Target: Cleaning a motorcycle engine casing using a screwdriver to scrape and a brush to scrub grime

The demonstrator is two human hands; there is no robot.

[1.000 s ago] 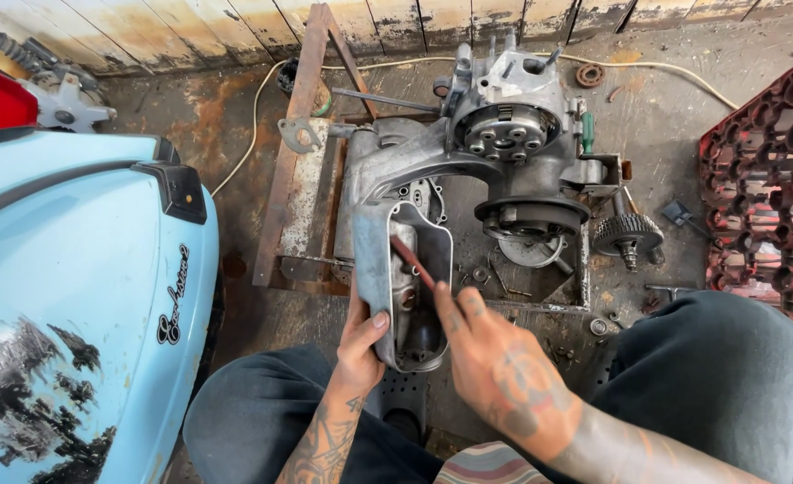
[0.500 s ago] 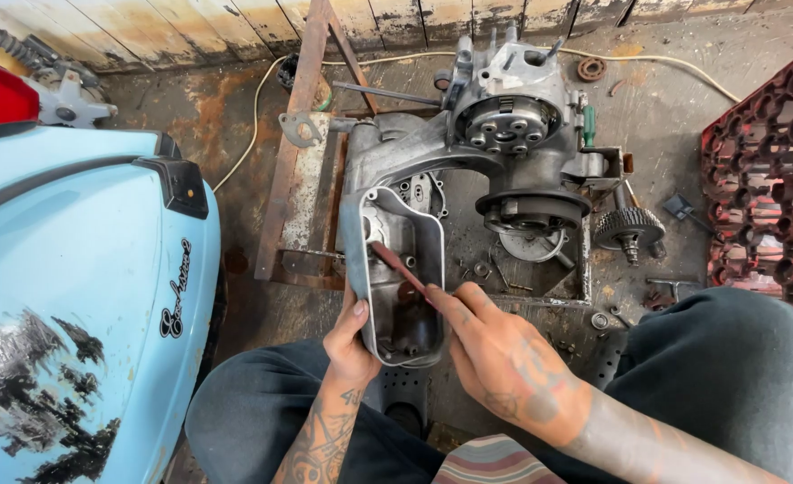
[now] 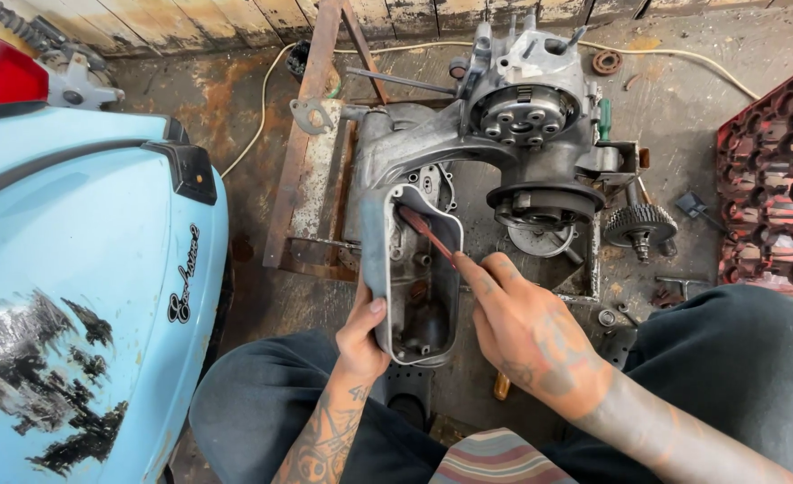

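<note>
The left hand (image 3: 360,336) grips the lower left edge of a grey metal engine cover (image 3: 414,273), fingers wrapped around its rim, holding it upright over the floor in front of the engine (image 3: 513,134). The right hand (image 3: 526,332) pinches a thin reddish tool (image 3: 428,233) between fingertips, its tip inside the cover's upper end. A light-blue scooter body (image 3: 73,296) stands to the left.

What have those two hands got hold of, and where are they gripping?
The left hand grips the grey metal engine cover by its lower left edge. The right hand pinches a thin reddish tool at its near end.
</note>
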